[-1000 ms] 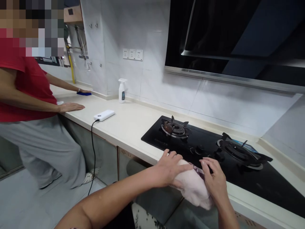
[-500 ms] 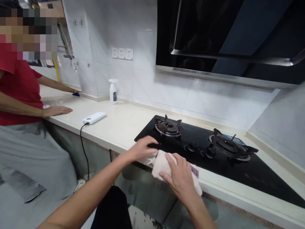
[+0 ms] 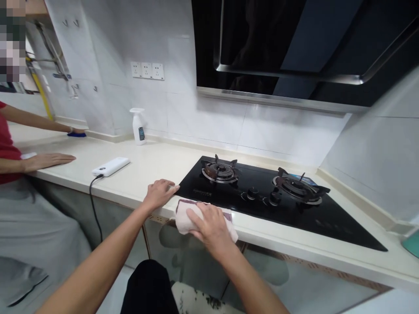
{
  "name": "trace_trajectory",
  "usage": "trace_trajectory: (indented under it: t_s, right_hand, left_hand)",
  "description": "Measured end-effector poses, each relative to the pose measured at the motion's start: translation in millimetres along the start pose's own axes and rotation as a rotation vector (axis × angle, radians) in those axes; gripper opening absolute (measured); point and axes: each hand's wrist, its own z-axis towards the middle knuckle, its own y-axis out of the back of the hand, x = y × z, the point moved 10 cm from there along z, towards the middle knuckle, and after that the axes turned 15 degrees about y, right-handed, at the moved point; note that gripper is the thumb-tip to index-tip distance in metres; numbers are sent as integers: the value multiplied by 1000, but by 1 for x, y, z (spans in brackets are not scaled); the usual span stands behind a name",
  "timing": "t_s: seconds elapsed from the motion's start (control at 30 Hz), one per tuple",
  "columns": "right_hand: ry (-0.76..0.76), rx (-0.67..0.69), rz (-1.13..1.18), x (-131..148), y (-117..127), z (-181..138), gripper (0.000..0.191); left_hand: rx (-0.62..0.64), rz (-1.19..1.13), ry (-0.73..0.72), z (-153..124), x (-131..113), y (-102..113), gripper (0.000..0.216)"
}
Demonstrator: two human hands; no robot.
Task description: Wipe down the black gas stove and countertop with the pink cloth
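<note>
My right hand presses a folded white cloth with purple trim onto the front edge of the countertop. Its fingers bend over the cloth, which hangs partly down past the edge. My left hand lies on the counter with fingers stretched out, holding nothing, its thumb at the front left corner of the black gas stove. Two burners with pan supports and two knobs sit on the stove, just beyond the cloth.
A white power bank with a black cable lies left on the counter. Behind it stands a white spray bottle. A range hood overhangs the stove. At the far left, another person's hand holds a blue cloth.
My left hand has moved left off the cloth's end onto the counter. The right hand has slid left along the edge with the cloth. The view has turned slightly right.
</note>
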Motion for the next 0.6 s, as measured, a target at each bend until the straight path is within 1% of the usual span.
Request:
trace_trajectory:
  t_s: [0.07, 0.13, 0.17, 0.23, 0.3, 0.33, 0.4, 0.47, 0.53, 0.6]
  right_hand:
    - [53, -72, -13, -8, 19, -33, 61]
    - [91, -124, -54, -21, 40, -76, 51]
    - [105, -141, -80, -29, 51, -101, 49]
    - [123, -123, -120, -50, 71, -154, 52]
    - [78, -71, -164, -81, 90, -211, 47]
    - [39, -56, -183, -98, 102, -240, 42]
    - [-81, -12, -235, -137, 126, -295, 41]
    - [-300, 48, -344, -179, 154, -343, 48]
    - [-502, 93, -434, -211, 180, -376, 53]
    - [-644, 89, -494, -229, 202, -388, 55]
  left_hand:
    - [9, 5, 0, 1, 0, 1, 50]
    - [13, 13, -1, 1, 0, 1, 52]
    - [13, 15, -4, 1, 0, 1, 53]
    - [17, 18, -9, 1, -1, 0, 53]
    - [19, 18, -11, 1, -3, -1, 54]
    - [19, 20, -11, 0, -4, -1, 55]
    - [17, 30, -9, 0, -5, -1, 57]
    - [23, 40, -10, 0, -6, -2, 59]
    - [29, 46, -9, 0, -7, -2, 59]
    - [37, 51, -5, 1, -7, -2, 60]
